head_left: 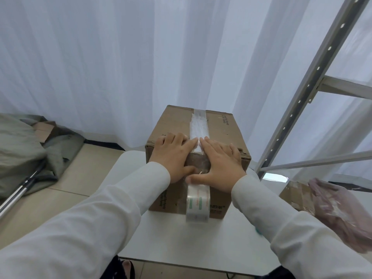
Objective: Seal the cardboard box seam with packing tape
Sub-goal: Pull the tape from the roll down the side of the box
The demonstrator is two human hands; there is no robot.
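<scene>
Atop the cardboard box (219,127), my left hand (173,156) and right hand (219,164) press spread flat on the packing tape (199,125); I reckon the hanging tape roll (198,204) could peel it loose.

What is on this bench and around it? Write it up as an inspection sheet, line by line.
Surface: small white table, box standing on it.
Job's things: cardboard box, flaps shut; packing tape along the top seam; tape roll hanging down the near face.
Clutter: pink plastic bag on another carton.
Hands: left hand and right hand flat, pressing the tape at the near edge.
Cables: nothing seen.
Surroundings: white curtain, metal rack, grey cloth on the floor.
</scene>
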